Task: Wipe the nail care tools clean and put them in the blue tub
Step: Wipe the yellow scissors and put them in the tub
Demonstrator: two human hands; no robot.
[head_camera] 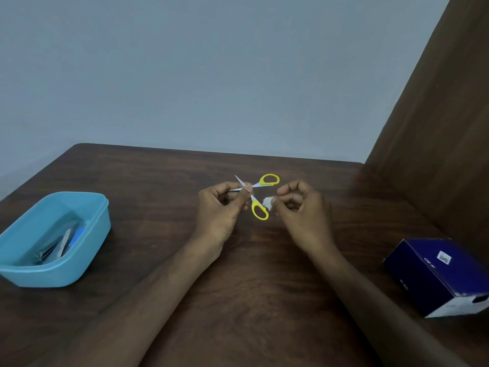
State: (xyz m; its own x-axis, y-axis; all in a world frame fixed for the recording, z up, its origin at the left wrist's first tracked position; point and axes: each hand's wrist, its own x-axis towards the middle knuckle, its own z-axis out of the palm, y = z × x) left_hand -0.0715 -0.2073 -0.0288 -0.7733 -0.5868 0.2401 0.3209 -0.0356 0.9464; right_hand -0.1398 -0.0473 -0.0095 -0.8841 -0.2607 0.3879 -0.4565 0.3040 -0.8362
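Scissors [254,192], blades splayed open, being pinched near the pivot by left hand [222,205]; right hand [296,205] pinching what looks like a cotton wad [267,203] just beside the handles.

Dark wood-grain tabletop [264,274] in front of me, its far-left corner rounded. Dark blue cardboard box [436,274] near the tabletop's right edge, lying on its side at an angle. Small white label [444,258] on its upper face, print too small to read. Its near end is white with a dark cut-out. Pale blue-grey wall [211,75] behind the far edge, plain. Brown wooden panel [436,128] rises at the far-right corner and runs along the right edge, leaning across my view, matte.
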